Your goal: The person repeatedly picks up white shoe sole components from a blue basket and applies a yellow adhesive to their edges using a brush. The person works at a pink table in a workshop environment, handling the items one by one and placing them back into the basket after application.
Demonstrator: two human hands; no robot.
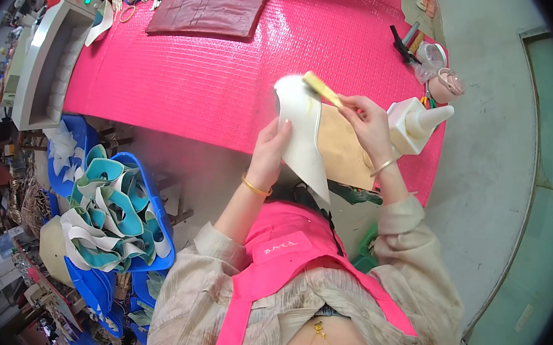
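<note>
So from the head cam I'm looking down at a hot pink table [214,79] and both hands are busy up over its near edge. Left hand [273,151] is wrapped around a white curved cutout [302,130], holding it upright with the fingers [283,126] pressed on its left side. Right hand [365,121] is pinched shut on a small brush [320,88] with a pale yellow handle, and the bristle end sits right on the top of the cutout. Under the cutout there's a tan paper sheet [344,149] lying on the table. Just right of the right hand is a white squeeze bottle [415,124] with a cone nozzle pointing right, on its side. Farther back on the table is a dark red mat [214,5]. Off to the left, blue bins [154,211] are stuffed with more white and teal cutouts [104,215]. There's a small white label patch [280,246] on the pink apron [284,251], can't read it anyway.
</note>
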